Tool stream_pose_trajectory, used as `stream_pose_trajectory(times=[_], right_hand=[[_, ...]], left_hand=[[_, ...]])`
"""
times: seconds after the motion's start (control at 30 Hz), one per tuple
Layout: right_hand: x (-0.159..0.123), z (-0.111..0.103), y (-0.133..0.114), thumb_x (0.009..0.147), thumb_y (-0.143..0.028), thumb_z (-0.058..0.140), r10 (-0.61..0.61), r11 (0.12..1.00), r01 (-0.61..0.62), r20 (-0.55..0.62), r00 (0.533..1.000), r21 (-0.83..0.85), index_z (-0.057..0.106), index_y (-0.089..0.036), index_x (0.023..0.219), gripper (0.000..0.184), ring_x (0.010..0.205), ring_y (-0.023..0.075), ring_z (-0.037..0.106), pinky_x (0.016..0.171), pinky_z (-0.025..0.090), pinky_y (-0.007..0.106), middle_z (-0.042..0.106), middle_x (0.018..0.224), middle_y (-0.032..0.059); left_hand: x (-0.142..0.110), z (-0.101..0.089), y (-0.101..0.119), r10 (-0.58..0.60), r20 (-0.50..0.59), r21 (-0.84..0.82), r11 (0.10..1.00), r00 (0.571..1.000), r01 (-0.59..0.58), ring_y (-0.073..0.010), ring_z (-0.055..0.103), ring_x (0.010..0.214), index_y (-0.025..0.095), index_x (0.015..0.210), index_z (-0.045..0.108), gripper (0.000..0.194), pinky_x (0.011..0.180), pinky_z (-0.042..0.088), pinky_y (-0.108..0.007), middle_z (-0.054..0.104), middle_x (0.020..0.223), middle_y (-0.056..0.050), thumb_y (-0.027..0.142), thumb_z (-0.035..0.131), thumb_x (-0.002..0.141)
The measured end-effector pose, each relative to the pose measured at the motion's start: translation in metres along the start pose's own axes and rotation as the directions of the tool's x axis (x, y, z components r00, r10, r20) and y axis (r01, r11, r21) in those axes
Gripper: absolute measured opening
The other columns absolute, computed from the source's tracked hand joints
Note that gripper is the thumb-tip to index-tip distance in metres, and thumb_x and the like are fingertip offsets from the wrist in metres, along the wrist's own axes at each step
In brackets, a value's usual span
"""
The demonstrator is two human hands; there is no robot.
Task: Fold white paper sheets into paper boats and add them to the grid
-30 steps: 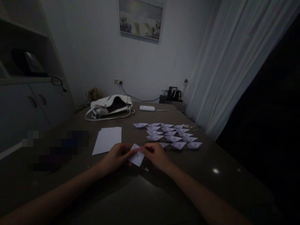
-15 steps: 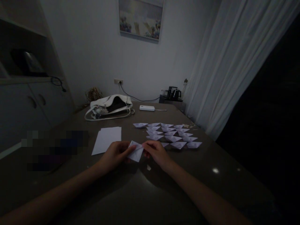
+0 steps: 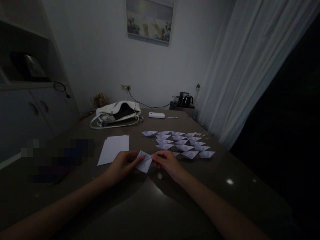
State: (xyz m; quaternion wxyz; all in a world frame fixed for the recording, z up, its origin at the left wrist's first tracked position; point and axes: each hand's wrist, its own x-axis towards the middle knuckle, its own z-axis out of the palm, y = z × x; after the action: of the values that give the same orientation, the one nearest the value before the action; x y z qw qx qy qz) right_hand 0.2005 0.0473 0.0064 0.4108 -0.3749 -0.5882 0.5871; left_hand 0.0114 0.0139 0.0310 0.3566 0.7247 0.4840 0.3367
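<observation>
A small folded white paper piece [image 3: 144, 162] is held just above the dark table [image 3: 225, 173] between both hands. My left hand [image 3: 123, 165] pinches its left side, fingers closed. My right hand [image 3: 167, 162] pinches its right corner, fingers curled. Just beyond the right hand lie several finished folded paper boats [image 3: 180, 144] in rows. A stack of flat white paper sheets [image 3: 113, 149] lies left of the hands.
A white handbag [image 3: 116, 113] and a white power bank [image 3: 157, 115] with a cable lie at the table's far end. A kettle [image 3: 184, 99] stands on a side stand behind. White curtains [image 3: 240, 66] hang at the right, cabinets at the left.
The paper piece has turned and risen slightly between my hands, from a flat diamond to a more folded shape. Both hands have shifted a little away from me.
</observation>
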Motion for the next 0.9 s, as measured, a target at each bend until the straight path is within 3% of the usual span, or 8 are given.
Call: stream_pose_trajectory(times=[0.17, 0.33, 0.63, 0.9], right_hand=[[0.0001, -0.0016, 0.0012, 0.074, -0.028, 0.066, 0.008, 0.999, -0.009, 0.015, 1.000, 0.031, 0.064, -0.014, 0.069, 0.015, 0.048, 0.0066, 0.047, 0.052, 0.036, 0.020, 0.056, 0.055, -0.0036], [0.0026, -0.0012, 0.0025, 0.079, -0.030, 0.062, 0.007, 0.998, -0.005, 0.020, 1.000, -0.056, 0.062, -0.014, 0.067, 0.019, 0.046, 0.0073, 0.048, 0.049, 0.036, 0.020, 0.055, 0.053, -0.0032], [0.0006, 0.0008, -0.0024, 0.082, -0.029, 0.058, -0.192, 0.970, 0.191, 0.006, 0.981, -0.148, 0.058, -0.015, 0.065, 0.022, 0.048, 0.0075, 0.046, 0.048, 0.035, 0.020, 0.054, 0.057, -0.0021], [-0.0012, 0.0012, 0.0004, 0.078, -0.041, 0.062, -0.141, 0.965, 0.164, 0.125, 0.982, -0.204, 0.058, -0.014, 0.064, 0.030, 0.047, 0.0079, 0.042, 0.045, 0.031, 0.020, 0.049, 0.053, -0.0034]], left_hand=[[0.0004, 0.0012, 0.0001, -0.008, 0.003, -0.040, 0.999, 1.000, 0.009, -0.0157, 0.055, 0.054, 0.012, 0.072, 0.062, 0.049, 0.047, 0.044, -0.023, 0.058, 0.061, 0.000, 0.059, 0.053, 0.080], [0.0009, 0.0015, -0.0002, -0.036, 0.018, -0.106, 0.994, 0.999, 0.037, -0.0146, 0.054, 0.053, 0.013, 0.076, 0.063, 0.047, 0.046, 0.042, -0.022, 0.059, 0.061, 0.001, 0.059, 0.055, 0.078], [0.0024, 0.0019, -0.0016, -0.128, 0.042, -0.235, 0.963, 0.991, 0.135, -0.0111, 0.048, 0.043, 0.014, 0.069, 0.059, 0.047, 0.040, 0.033, -0.019, 0.056, 0.048, 0.002, 0.060, 0.057, 0.076], [0.0024, 0.0035, -0.0012, -0.066, 0.130, -0.224, 0.970, 0.989, 0.094, -0.0106, 0.049, 0.045, 0.013, 0.067, 0.059, 0.047, 0.043, 0.034, -0.019, 0.056, 0.049, 0.002, 0.059, 0.060, 0.075]])
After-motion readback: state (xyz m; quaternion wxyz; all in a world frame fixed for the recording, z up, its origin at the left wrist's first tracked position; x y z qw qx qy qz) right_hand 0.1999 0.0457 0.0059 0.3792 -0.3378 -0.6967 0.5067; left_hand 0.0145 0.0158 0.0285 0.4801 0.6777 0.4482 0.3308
